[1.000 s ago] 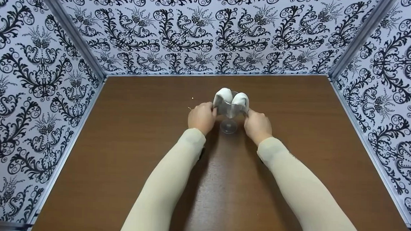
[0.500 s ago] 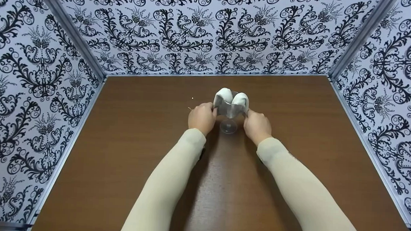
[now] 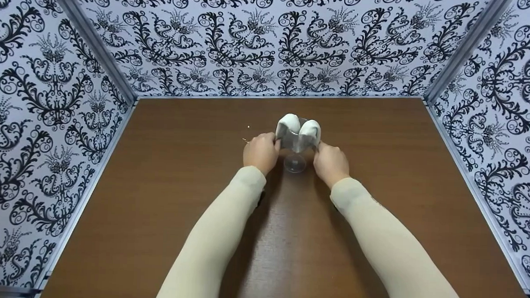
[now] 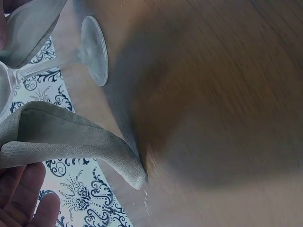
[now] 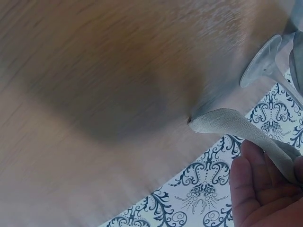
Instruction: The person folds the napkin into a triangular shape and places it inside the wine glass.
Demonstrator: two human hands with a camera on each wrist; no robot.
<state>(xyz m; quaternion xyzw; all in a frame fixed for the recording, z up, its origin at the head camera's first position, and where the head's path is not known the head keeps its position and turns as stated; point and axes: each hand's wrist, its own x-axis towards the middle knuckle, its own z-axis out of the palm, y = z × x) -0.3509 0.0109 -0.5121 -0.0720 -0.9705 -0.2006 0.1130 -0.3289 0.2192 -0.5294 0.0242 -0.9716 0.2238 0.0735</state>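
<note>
A clear stemmed glass [image 3: 295,163] stands upright at the back middle of the table, with a grey-beige cloth napkin [image 3: 310,127] in its bowl. The napkin puffs up in two pale rounded folds above the rim, and its sides hang down outside. On the left, my left hand [image 3: 261,152] holds one side of the cloth. My right hand [image 3: 331,163] pinches the opposite side. In the left wrist view a hanging corner of the napkin [image 4: 61,137] droops past my fingers [image 4: 31,194]. The right wrist view has another drooping corner [image 5: 232,124], with the cloth between thumb and fingers.
The brown wooden table [image 3: 179,199] is bounded by patterned black-and-white walls [image 3: 260,43] at the back and both sides. A few tiny pale specks [image 3: 247,126] lie on the wood, left of the glass.
Almost nothing differs. Both hands keep their hold on the napkin, and my right hand has shifted very slightly inward, toward the glass.
</note>
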